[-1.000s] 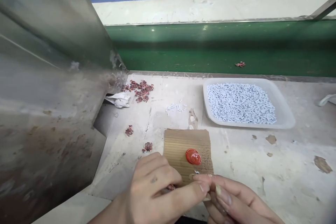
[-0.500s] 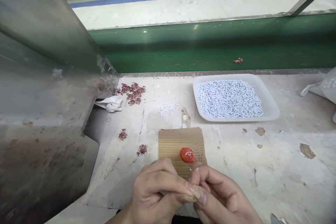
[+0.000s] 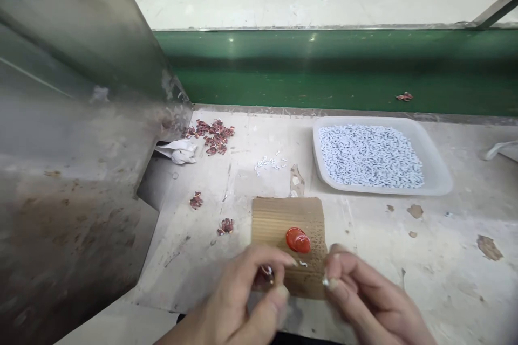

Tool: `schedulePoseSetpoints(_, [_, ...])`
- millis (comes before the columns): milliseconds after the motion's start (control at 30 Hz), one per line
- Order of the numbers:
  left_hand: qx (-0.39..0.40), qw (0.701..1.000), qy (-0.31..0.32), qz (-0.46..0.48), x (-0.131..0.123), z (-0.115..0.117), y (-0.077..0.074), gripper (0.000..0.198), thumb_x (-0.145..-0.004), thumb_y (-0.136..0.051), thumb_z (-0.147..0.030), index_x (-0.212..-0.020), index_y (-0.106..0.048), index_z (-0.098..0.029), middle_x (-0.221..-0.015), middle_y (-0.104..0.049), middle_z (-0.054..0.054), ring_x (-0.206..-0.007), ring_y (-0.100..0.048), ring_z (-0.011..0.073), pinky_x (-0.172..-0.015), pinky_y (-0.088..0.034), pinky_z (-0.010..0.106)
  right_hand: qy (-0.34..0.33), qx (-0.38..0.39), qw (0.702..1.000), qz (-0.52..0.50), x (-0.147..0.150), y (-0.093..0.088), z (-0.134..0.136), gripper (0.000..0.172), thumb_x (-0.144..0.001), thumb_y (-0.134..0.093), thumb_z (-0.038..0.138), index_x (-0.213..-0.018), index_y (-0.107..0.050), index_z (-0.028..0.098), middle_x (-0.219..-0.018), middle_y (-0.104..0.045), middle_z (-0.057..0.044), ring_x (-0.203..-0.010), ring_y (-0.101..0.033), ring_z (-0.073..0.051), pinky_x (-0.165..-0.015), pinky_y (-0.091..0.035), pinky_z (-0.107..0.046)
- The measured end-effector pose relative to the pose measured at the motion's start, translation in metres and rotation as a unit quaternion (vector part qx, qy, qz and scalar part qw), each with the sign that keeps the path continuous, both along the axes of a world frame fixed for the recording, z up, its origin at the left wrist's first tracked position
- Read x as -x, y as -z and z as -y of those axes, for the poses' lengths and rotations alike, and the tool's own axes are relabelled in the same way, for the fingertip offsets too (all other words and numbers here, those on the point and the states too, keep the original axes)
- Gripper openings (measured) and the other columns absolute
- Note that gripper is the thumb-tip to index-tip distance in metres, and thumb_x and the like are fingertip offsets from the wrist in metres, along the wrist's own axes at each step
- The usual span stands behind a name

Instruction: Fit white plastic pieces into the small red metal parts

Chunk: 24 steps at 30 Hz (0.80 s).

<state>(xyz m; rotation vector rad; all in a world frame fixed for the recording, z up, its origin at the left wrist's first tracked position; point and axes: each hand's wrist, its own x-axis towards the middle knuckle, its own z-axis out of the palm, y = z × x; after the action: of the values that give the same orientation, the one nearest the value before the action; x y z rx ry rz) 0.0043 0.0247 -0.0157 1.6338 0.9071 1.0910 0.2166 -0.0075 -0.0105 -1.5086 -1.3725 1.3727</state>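
Note:
My left hand [image 3: 246,296] is over the front left of a brown cardboard piece [image 3: 269,215], its thumb and index fingertip apart. Its curled fingers hold a small dark piece with a bit of white [image 3: 265,275], mostly hidden. At the cardboard's right edge, the thumb and index finger of my right hand [image 3: 364,296] pinch a tiny white piece [image 3: 326,282]. A glossy red blob [image 3: 298,240] sits on the cardboard, with one small white curved piece [image 3: 303,264] lying just below it.
A translucent tray [image 3: 439,178] full of small whitish pieces stands at the right. Reddish-brown clusters [image 3: 216,137] lie at the left beside a crumpled white cloth [image 3: 180,152]. Loose white pieces [image 3: 267,163] are mid-table. A metal panel [image 3: 81,145] borders the left; a green belt [image 3: 283,83] runs behind.
My hands were together at the fingertips and are now apart, the right one moved right. The whole view has shifted slightly. The white piece on the cardboard shows more fully.

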Motion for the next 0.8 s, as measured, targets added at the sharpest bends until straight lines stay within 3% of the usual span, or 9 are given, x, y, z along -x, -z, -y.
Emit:
schedulePoseSetpoints(67, [0.078,0.996,-0.026,-0.047,0.017,0.003,0.002,0.025,-0.107,-0.052,-0.021,-0.13,-0.06,-0.027,-0.09,-0.076,0.003,-0.082,-0.073,0.0142,-0.077,-0.06,0.021,-0.085,-0.195,0.951,0.224,-0.02,0.005,-0.012,0.02,-0.112,-0.046,0.028,-0.102,-0.062,0.021,-0.083,-0.058,-0.001,-0.065,-0.059,-0.011,-0.057,-0.045,-0.02])
schedulePoseSetpoints(100, [0.107,0.991,-0.032,-0.067,0.025,0.004,0.004,0.026,-0.106,-0.052,-0.016,-0.127,-0.062,-0.029,-0.095,-0.078,0.002,-0.09,-0.075,0.0136,-0.083,-0.06,0.021,-0.12,-0.243,0.921,0.28,-0.028,0.007,-0.018,0.016,-0.11,-0.048,0.022,-0.104,-0.063,0.021,-0.085,-0.059,-0.002,-0.065,-0.061,-0.012,-0.057,-0.044,-0.021])
schedulePoseSetpoints(233, [0.135,0.984,-0.07,-0.097,0.046,0.003,0.008,0.021,-0.096,-0.068,-0.01,-0.101,-0.079,-0.027,-0.109,-0.083,0.002,-0.104,-0.079,0.0164,-0.089,-0.063,0.021,-0.225,-0.294,0.867,0.334,-0.038,0.0,-0.041,0.017,-0.107,-0.049,0.022,-0.105,-0.066,0.021,-0.08,-0.054,0.0,-0.055,-0.047,-0.012,-0.05,-0.028,-0.026])
schedulePoseSetpoints(367, [0.138,0.982,-0.112,-0.058,0.047,-0.001,0.006,0.02,-0.083,-0.079,-0.008,-0.091,-0.088,-0.025,-0.092,-0.083,0.005,-0.079,-0.08,0.0168,-0.066,-0.066,0.019,-0.292,-0.346,0.805,0.384,-0.027,-0.01,-0.051,0.027,-0.106,-0.039,0.011,-0.111,-0.065,0.017,-0.078,-0.05,0.0,-0.055,-0.047,-0.013,-0.051,-0.027,-0.028])
schedulePoseSetpoints(467, [0.181,0.976,-0.122,-0.003,0.045,-0.002,0.003,0.019,-0.077,-0.085,-0.007,-0.087,-0.088,-0.023,-0.079,-0.084,0.005,-0.071,-0.081,0.018,-0.064,-0.067,0.021,-0.311,-0.369,0.775,0.409,-0.025,-0.014,-0.053,0.03,-0.104,-0.035,0.005,-0.107,-0.063,0.015,-0.079,-0.051,-0.001,-0.056,-0.052,-0.014,-0.05,-0.03,-0.029])
schedulePoseSetpoints(567, [0.203,0.971,-0.117,0.043,0.045,-0.002,0.001,0.024,-0.07,-0.09,-0.004,-0.085,-0.088,-0.022,-0.076,-0.085,0.004,-0.069,-0.081,0.0184,-0.066,-0.068,0.022,-0.302,-0.387,0.768,0.411,-0.031,-0.017,-0.055,0.031,-0.108,-0.032,0.011,-0.104,-0.062,0.016,-0.074,-0.048,0.0,-0.05,-0.048,-0.013,-0.047,-0.03,-0.028])
schedulePoseSetpoints(633, [0.2,0.971,-0.1,0.085,0.043,-0.002,0.0,0.027,-0.066,-0.092,-0.001,-0.082,-0.088,-0.022,-0.074,-0.085,0.003,-0.068,-0.081,0.018,-0.066,-0.068,0.022,-0.288,-0.378,0.782,0.402,-0.032,-0.02,-0.053,0.027,-0.111,-0.035,0.019,-0.106,-0.062,0.018,-0.074,-0.049,0.0,-0.048,-0.048,-0.012,-0.045,-0.031,-0.027])
schedulePoseSetpoints(733, [0.199,0.963,-0.081,0.165,0.035,-0.001,-0.005,0.029,-0.062,-0.096,0.001,-0.077,-0.085,-0.021,-0.078,-0.086,0.004,-0.068,-0.083,0.0196,-0.068,-0.07,0.023,-0.24,-0.332,0.859,0.308,-0.021,-0.029,-0.042,0.015,-0.112,-0.045,0.026,-0.115,-0.059,0.021,-0.081,-0.056,-0.001,-0.057,-0.059,-0.011,-0.051,-0.043,-0.022])
schedulePoseSetpoints(800, [0.188,0.957,-0.067,0.211,0.027,0.0,-0.01,0.029,-0.064,-0.097,-0.001,-0.079,-0.083,-0.021,-0.083,-0.087,0.005,-0.069,-0.084,0.0211,-0.067,-0.071,0.024,-0.187,-0.275,0.92,0.209,-0.006,-0.039,-0.031,0.009,-0.111,-0.05,0.023,-0.109,-0.058,0.024,-0.081,-0.058,-0.001,-0.063,-0.062,-0.01,-0.057,-0.047,-0.019])
